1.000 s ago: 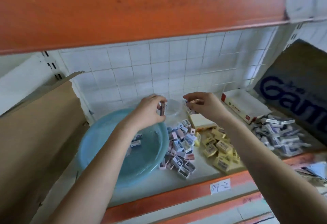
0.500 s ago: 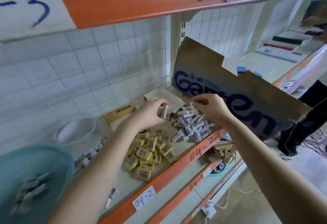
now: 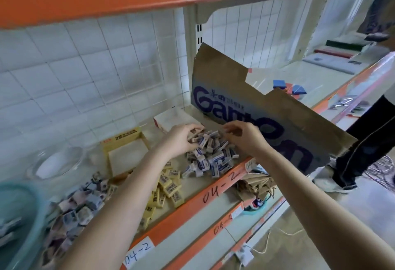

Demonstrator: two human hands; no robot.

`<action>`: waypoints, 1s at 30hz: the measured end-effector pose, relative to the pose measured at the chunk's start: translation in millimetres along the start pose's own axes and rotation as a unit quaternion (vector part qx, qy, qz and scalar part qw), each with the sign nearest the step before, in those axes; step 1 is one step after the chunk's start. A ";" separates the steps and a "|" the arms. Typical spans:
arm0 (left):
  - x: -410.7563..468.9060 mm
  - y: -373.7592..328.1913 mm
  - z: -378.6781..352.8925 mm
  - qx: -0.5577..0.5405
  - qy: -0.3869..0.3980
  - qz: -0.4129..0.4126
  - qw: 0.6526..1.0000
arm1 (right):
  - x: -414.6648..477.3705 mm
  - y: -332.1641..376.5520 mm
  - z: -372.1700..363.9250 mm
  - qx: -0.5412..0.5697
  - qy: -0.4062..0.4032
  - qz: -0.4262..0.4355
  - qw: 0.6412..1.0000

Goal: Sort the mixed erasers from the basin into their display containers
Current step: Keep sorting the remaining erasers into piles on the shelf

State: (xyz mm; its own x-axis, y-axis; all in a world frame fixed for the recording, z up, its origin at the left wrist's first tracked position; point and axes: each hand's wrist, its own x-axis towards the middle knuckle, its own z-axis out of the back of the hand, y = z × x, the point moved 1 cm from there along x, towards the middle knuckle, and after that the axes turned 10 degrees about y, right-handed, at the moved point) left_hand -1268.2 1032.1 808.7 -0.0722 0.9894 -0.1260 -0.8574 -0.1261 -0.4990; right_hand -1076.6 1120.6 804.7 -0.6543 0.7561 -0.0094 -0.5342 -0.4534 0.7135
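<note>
I'm setting left grip (image 3: 181, 139), pinching an eraser (image 3: 195, 140), low onto the blue-white pile (image 3: 211, 158); right grip (image 3: 243, 139) pinched, contents unclear.

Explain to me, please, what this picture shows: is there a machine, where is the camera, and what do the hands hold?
There is no machine here: a person works with two bare hands. The one camera sits on the person's head and looks forward and down, so both forearms come in from the bottom. The left hand and the right hand meet over a pile of blue-and-white erasers on a shelf. Their fingers are curled at the top of the pile, but I cannot tell whether either one pinches an eraser. To the left lie yellow erasers, then mixed grey and purple erasers, then the teal basin. Behind stand a yellow display box, a white box and a glass bowl. Torn cardboard leans at the right.
</note>
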 end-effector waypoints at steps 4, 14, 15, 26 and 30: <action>-17.6 12.9 5.0 -0.013 -0.034 0.025 0.999 | 3.2 5.0 0.5 -0.006 -0.028 0.029 0.999; -115.7 65.4 47.2 -0.016 -0.125 0.108 0.986 | 17.4 104.6 -71.3 -0.076 0.057 0.178 0.979; -130.5 75.1 52.6 -0.015 -0.133 0.125 0.983 | 18.4 116.3 -82.4 -0.083 0.070 0.193 0.975; -303.3 166.1 77.8 -0.029 -0.216 0.269 0.938 | -4.5 247.8 -207.8 -0.098 0.190 0.312 0.926; -350.0 191.2 80.2 -0.043 -0.229 0.296 0.926 | -14.4 282.3 -242.3 -0.094 0.210 0.352 0.907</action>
State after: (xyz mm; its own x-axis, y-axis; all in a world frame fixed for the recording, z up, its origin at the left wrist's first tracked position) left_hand -1447.8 667.6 826.2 -0.7419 0.6697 -0.0330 -0.5563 -0.6423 -0.5272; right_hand -1347.6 867.3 836.4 -0.9939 0.0200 0.1080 0.0388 -0.8560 0.5154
